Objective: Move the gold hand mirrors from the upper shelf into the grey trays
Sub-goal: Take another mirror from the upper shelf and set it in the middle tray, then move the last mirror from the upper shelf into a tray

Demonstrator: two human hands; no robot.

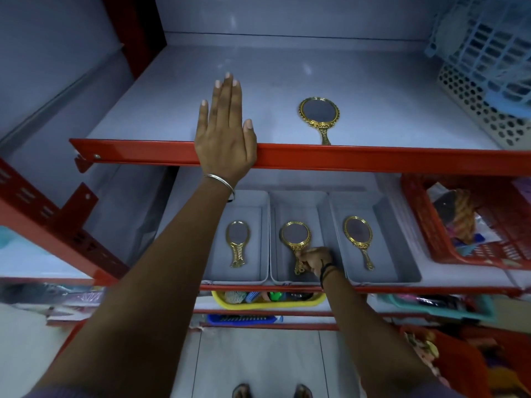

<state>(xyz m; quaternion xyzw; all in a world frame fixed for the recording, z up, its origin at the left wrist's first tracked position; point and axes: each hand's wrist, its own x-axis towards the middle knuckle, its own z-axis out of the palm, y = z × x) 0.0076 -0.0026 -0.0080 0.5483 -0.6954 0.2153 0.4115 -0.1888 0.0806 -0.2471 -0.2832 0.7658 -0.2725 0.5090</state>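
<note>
One gold hand mirror (319, 112) lies on the grey upper shelf (178, 110), its handle at the red front rail. Below stand three grey trays side by side. The left tray (253, 205) holds a gold mirror (237, 239). The middle tray (298, 202) holds another mirror (295, 235), and my right hand (314, 261) is closed on its handle inside the tray. A third mirror (358, 232) lies in the right tray (385, 214). My left hand (225, 130) rests flat and open on the upper shelf's front edge, left of the lone mirror.
Blue and beige perforated baskets (482, 67) fill the upper shelf's right end. A red basket (431, 239) of goods sits right of the trays. A yellow basket (270, 303) and other wares are on lower shelves. Red uprights (71, 219) frame the left side.
</note>
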